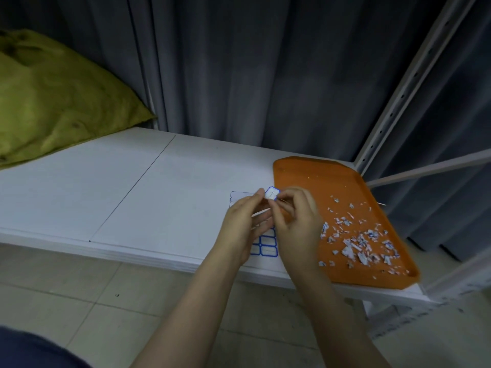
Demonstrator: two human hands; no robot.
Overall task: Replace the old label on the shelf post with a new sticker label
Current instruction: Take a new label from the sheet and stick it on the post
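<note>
An orange tray [300, 171] sits on the right end of a white shelf [132, 195]. Its near corner sticks out a little over the front edge. Lots of small torn paper bits [356, 243], white with some blue and red, lie in the tray. Most of them are in the near half. The far half is almost bare.

Just left of the tray, both hands are up above the shelf, close together. The left hand [243, 221] and the right hand [297, 216] each have curled fingers, and their tips pinch a small sticker [272, 193] between them. The sticker is white with a blue edge. It is held in the air, tilted, just beside the far left corner of the tray.

Under the hands a sheet [265, 248] of the same blue-edged stickers lies flat on the shelf. The hands hide most of it.

The white post [398, 102] with a row of small holes stands at the right, behind the tray, and leans across the picture. No label on it can be made out.

A big green bag [53, 96] rests on the far left of the shelf. Grey curtains [252, 70] hang behind everything. Pale floor tiles [106, 301] show below the shelf.
</note>
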